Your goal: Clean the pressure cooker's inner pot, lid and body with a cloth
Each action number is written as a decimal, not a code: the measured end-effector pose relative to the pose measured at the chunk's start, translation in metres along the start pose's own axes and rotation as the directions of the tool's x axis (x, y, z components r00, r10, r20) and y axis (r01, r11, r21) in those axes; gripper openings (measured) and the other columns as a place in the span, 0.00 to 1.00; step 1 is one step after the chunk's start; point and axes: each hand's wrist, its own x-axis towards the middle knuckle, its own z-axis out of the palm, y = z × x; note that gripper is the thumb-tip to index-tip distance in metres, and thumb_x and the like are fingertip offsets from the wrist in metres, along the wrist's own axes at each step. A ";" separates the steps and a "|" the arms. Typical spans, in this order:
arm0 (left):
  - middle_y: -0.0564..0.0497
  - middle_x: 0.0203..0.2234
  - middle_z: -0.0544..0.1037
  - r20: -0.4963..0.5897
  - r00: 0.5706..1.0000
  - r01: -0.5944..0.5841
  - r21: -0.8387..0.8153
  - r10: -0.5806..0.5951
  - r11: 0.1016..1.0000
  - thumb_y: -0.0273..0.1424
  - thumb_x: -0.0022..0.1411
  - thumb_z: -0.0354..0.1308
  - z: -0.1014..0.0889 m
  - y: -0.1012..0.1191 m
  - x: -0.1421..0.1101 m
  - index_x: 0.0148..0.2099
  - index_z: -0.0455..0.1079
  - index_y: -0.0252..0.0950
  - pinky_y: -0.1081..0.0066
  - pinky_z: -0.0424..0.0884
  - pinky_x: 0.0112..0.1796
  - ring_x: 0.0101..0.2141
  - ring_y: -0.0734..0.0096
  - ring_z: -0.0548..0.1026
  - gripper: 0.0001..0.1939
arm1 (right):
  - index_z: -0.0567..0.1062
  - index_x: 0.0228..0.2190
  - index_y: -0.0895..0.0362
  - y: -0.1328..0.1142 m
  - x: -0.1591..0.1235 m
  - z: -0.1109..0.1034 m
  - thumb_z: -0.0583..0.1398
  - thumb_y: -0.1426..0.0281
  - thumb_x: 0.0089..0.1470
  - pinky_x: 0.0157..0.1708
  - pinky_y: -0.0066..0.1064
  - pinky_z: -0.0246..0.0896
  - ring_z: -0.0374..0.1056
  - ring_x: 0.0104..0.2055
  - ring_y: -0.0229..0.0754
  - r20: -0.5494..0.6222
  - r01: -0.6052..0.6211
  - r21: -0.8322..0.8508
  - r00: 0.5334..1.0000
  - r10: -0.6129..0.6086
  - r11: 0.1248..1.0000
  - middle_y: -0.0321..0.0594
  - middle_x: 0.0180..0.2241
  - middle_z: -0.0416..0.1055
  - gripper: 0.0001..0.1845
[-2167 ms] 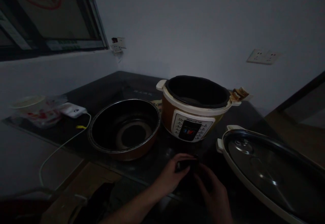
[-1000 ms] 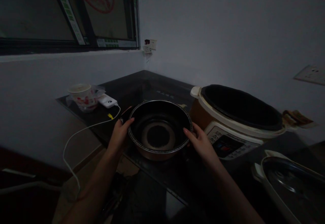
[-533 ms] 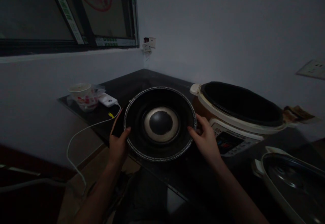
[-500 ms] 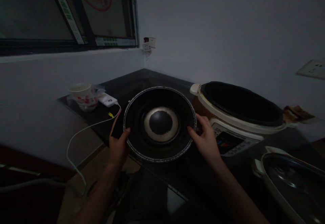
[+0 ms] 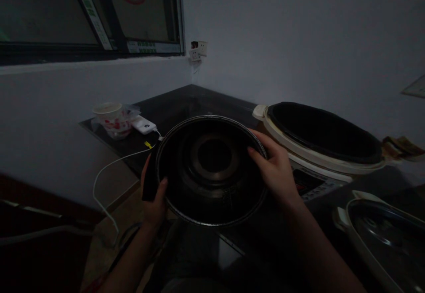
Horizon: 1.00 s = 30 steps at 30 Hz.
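Note:
A round, dark pot (image 5: 212,195) with a worn ring on its inner base is held above the front of the counter. Its opening tilts toward me, and nothing shows inside. My left hand (image 5: 155,200) grips the left side, thumb over the rim, beside a dark handle-like part. On the right side my right hand (image 5: 275,164) clasps the rim with its thumb inside; the other fingers are partly behind the wall. Close to my right hand stands an electric pressure cooker (image 5: 332,164), lidless, with a dark inside.
The cooker's lid (image 5: 381,235) lies at the right front. A paper cup in a plastic bag (image 5: 114,122) stands at left on the dark counter (image 5: 186,100), next to a white power bank (image 5: 144,125) with a trailing white cable (image 5: 109,164). Wall sockets (image 5: 199,50) sit in the corner.
Both hands came off a small dark object and took hold of the pot. It has since been lifted and tipped further toward me. The view swung left.

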 end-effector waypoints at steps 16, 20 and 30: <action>0.48 0.59 0.69 0.718 0.657 -0.527 0.221 0.229 0.821 0.20 0.55 0.51 0.027 0.037 -0.040 0.66 0.56 0.44 0.55 0.60 0.59 0.57 0.59 0.69 0.36 | 0.74 0.50 0.54 0.006 0.010 0.016 0.53 0.79 0.49 0.59 0.43 0.59 0.67 0.56 0.43 -0.106 0.085 -0.076 0.990 -0.092 0.994 0.38 0.53 0.72 0.27; 0.45 0.58 0.70 0.811 0.583 -0.434 0.274 0.036 0.858 0.32 0.63 0.54 0.042 0.053 -0.044 0.62 0.64 0.41 0.56 0.62 0.58 0.57 0.59 0.70 0.25 | 0.73 0.51 0.54 0.000 0.006 0.021 0.51 0.81 0.48 0.61 0.42 0.55 0.64 0.58 0.41 -0.074 0.122 -0.093 0.989 -0.129 0.988 0.37 0.53 0.71 0.29; 0.51 0.51 0.77 0.808 0.588 -0.002 0.047 -0.037 0.999 0.35 0.69 0.45 0.076 0.051 -0.015 0.54 0.73 0.41 0.60 0.57 0.61 0.56 0.63 0.70 0.19 | 0.71 0.53 0.53 -0.009 -0.004 0.029 0.47 0.84 0.45 0.63 0.41 0.52 0.60 0.61 0.40 -0.015 0.201 -0.072 0.979 -0.202 0.977 0.36 0.56 0.68 0.35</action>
